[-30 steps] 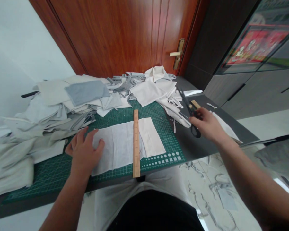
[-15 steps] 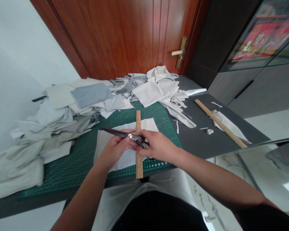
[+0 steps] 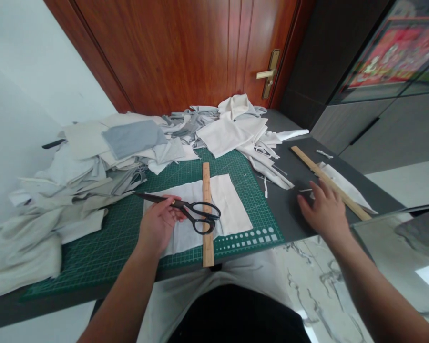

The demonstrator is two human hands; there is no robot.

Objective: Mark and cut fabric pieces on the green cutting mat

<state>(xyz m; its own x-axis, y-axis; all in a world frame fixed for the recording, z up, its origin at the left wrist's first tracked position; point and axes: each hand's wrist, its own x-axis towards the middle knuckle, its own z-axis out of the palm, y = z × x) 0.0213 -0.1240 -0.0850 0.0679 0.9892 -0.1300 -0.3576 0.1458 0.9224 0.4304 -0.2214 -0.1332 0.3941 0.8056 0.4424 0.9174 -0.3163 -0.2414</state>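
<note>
Black-handled scissors [image 3: 186, 207] rest in my left hand [image 3: 160, 224], which grips them near the pivot with blades pointing left and handles to the right. Below them, a wooden ruler [image 3: 207, 247] lies upright in view across a piece of pale cloth [image 3: 232, 205], part greyish and part cream, on the green cutting mat [image 3: 121, 247]. Over at the dark tabletop on the right, my right hand [image 3: 325, 209] reaches with fingers spread, beside a second wooden ruler [image 3: 346, 200] and a white cloth piece [image 3: 343, 183]. Whatever lies under its palm is hidden.
Heaped cloth scraps [image 3: 78, 166] cover the left and back of the mat. Another pile of cream cloth and strips [image 3: 236, 133] sits at the back. Behind the table stand a wooden door [image 3: 178, 52] and, to the right, a cabinet [image 3: 386, 124].
My right hand has let go of the scissors' handles and moved right, to the dark tabletop. The scissors stay in my left hand, slightly lower and turned, with their handles now uncovered.
</note>
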